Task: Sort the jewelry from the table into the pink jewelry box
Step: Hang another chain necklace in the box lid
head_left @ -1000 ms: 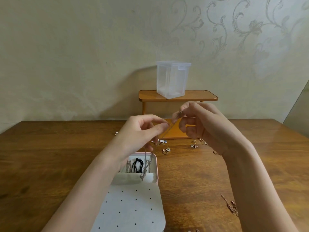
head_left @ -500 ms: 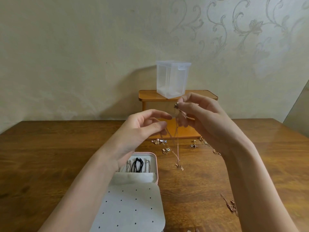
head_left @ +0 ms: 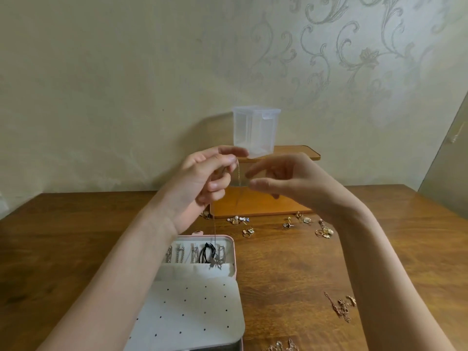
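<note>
Left hand (head_left: 202, 178) pinches a thin gold chain necklace (head_left: 214, 224) between thumb and fingers; the chain hangs straight down, its pendant over the hook compartment of the open pink jewelry box (head_left: 234, 259). Right hand (head_left: 286, 181) hovers beside the left, fingers relaxed, holding nothing. Small gold earrings and rings (head_left: 286, 224) lie scattered on the brown wooden tabletop (head_left: 291, 269) beyond the box.
</note>
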The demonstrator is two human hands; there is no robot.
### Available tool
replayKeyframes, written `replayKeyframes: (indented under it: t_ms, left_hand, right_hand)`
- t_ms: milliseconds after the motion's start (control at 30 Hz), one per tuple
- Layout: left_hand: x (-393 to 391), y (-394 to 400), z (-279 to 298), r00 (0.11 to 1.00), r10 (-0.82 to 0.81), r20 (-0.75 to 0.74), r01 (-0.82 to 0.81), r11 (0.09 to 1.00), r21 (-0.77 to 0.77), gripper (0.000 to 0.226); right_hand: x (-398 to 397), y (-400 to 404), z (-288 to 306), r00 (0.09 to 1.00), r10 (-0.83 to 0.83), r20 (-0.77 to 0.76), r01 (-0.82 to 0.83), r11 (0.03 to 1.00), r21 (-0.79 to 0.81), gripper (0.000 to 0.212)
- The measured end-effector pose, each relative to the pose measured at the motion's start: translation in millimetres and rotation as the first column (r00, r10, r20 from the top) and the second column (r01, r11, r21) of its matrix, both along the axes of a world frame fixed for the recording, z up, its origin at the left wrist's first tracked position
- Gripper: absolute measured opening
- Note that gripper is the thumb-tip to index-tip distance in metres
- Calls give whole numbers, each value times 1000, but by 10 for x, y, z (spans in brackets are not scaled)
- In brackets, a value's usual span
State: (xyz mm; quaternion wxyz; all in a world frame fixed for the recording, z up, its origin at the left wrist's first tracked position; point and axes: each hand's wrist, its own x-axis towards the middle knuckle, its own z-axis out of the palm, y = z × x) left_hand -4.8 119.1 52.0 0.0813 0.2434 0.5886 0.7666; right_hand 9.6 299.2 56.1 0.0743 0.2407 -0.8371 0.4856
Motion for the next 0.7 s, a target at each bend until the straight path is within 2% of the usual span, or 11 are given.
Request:
replayKeyframes:
  t_ms: [100, 133, 233, 300, 400, 467, 533, 600, 667, 700]
  left_hand:
    - [51, -8, 60, 1000, 15, -7, -15, 1000, -25, 20]
    - [70, -7, 79, 1000, 19, -3, -19, 1000, -22, 20]
    - [125, 1, 131, 999, 29, 13, -29, 1000, 6, 21]
    - [142, 8, 148, 999, 41, -12, -42, 999, -35, 21]
    - [173, 29, 157, 993, 64, -97, -86, 965, -246, 21]
    - [177, 25, 149, 991, 61, -115, -98, 933, -346, 20]
    - [180, -11, 144, 990, 81, -116, -119, 920, -373, 18]
    - [181, -68, 146, 991, 86, -100, -116, 931, -346, 17]
    - [178, -140, 158, 994, 73, -77, -95, 939, -330, 17]
    - [170, -183, 158, 994, 78, -79, -102, 924, -368, 16]
  right_hand:
    - [24, -38, 48, 996, -32, -80, 51, 967, 248, 4]
    - [20, -46, 45, 991, -55, -118, 88, 949, 302, 8]
    - [31, -49, 58, 983, -103, -149, 148, 931, 333, 4]
    - [63, -57, 91, 994, -64, -86, 84, 964, 254, 12]
    - [100, -106, 132, 990, 114, 85, -110, 992, -54, 28]
    - [74, -129, 133, 983, 135, 127, -118, 984, -133, 29]
    - [45, -156, 141, 994, 46, 103, -43, 999, -31, 16]
    - [-7, -154, 138, 997, -54, 50, 46, 989, 141, 8]
    - [-81, -106, 91, 988, -154, 34, 137, 946, 293, 7]
    - [-118, -72, 56, 976, -210, 48, 183, 927, 326, 8]
